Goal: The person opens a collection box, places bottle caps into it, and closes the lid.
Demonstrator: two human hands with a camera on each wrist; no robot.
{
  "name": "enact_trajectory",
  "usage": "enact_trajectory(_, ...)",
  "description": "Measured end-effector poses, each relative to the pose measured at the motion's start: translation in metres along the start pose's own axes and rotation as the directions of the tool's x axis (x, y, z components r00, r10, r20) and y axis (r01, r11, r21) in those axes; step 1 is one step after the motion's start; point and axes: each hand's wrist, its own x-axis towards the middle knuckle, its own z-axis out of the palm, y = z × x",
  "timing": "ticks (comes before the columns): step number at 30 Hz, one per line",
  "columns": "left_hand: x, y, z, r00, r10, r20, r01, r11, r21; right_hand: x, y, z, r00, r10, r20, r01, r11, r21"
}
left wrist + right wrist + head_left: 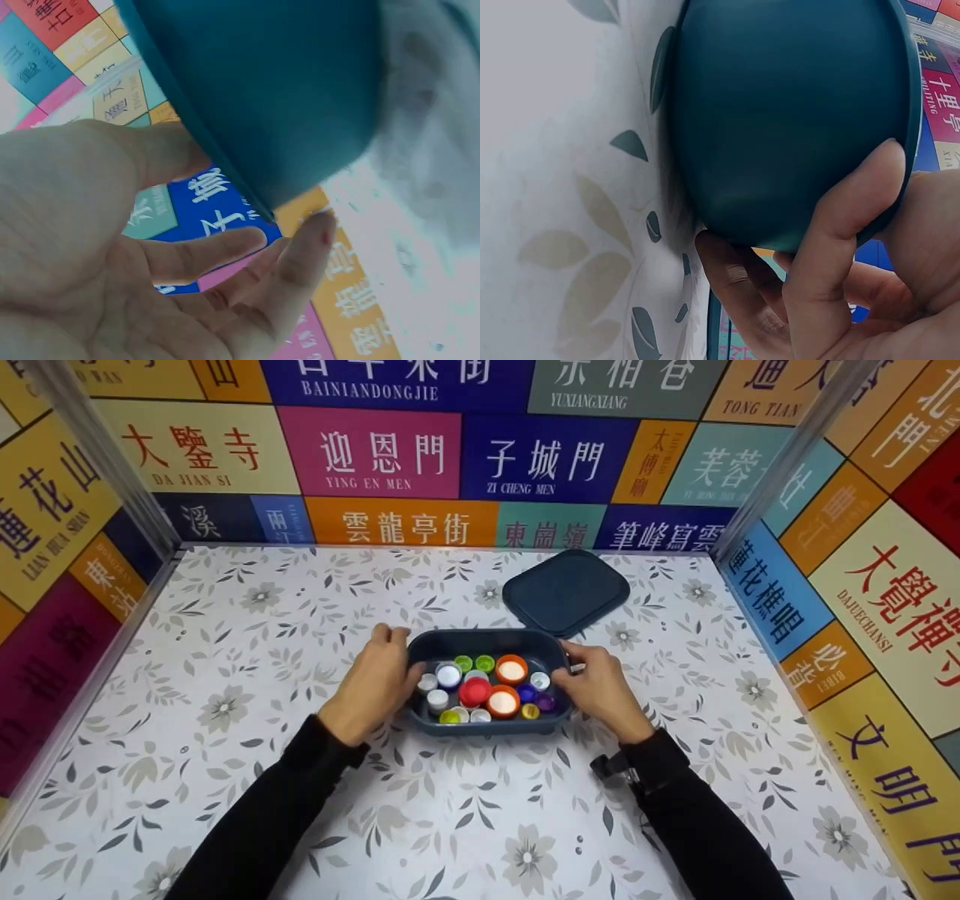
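A dark blue-grey plastic box (487, 727) with rounded corners stands on the table and holds assorted bottle caps. Among them are orange-rimmed caps (503, 701), a red cap (475, 692), green caps (484, 663), purple caps (544, 703) and several white ones. My left hand (375, 682) holds the box's left end, its thumb over the rim; the left wrist view shows the other fingers bent by the outer wall (285, 82). At the right end, my right hand (600, 686) grips the rim between thumb and fingers, with fingertips low on the wall in the right wrist view.
Behind the box, toward the right, a matching dark lid (566, 592) lies flat on the table. A white cloth with a grey leaf and flower print (225, 712) covers the tabletop. Panels with colourful place-name signs (371, 450) enclose the back and both sides.
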Motion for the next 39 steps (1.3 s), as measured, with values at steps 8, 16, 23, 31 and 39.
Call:
enact_trajectory(8,-0.003,-0.013,-0.003,0.998,-0.032,0.058,0.035,0.998,-0.055,-0.003,-0.005,0.002,1.000,0.023,0.020,-0.023,1.000,0.020)
enact_trajectory(16,-0.011,-0.024,-0.020,0.993,-0.087,0.084,0.092,0.994,-0.064,-0.011,-0.026,0.012,0.999,-0.010,0.039,0.008,0.999,0.047)
enact_trajectory(23,-0.027,-0.047,-0.040,0.986,-0.117,0.122,0.131,0.985,-0.114,-0.027,-0.042,0.029,0.988,0.013,0.151,-0.040,0.983,0.179)
enact_trajectory(31,-0.045,-0.057,-0.044,0.978,-0.105,0.180,0.135,0.977,-0.165,-0.041,-0.042,0.033,0.975,-0.003,0.220,-0.043,0.978,0.204)
enact_trajectory(39,-0.037,-0.041,-0.031,0.979,-0.098,0.181,0.140,0.961,-0.238,-0.036,-0.028,0.013,0.985,0.000,0.172,-0.024,0.990,0.141)
